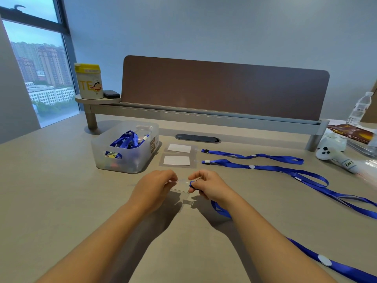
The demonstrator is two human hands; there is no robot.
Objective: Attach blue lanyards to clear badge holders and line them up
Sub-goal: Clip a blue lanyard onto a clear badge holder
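My left hand (155, 185) pinches a clear badge holder (179, 185) just above the table, in the middle of the view. My right hand (207, 185) grips the clip end of a blue lanyard (324, 262) right at the holder's edge; its strap trails under my right forearm toward the bottom right. Beyond my hands lie two badge holders with white cards, the far one (179, 148) and the near one (177, 160), one behind the other. Each has a blue lanyard, far (255, 156) and near (285, 170), stretched out to the right.
A translucent bin (122, 158) with more blue lanyards stands left of the finished badges. A desk divider (224, 88) runs along the back, with a cup (89, 81) on its left shelf. A water bottle (360, 108), a white controller (334, 157) and packets crowd the right edge.
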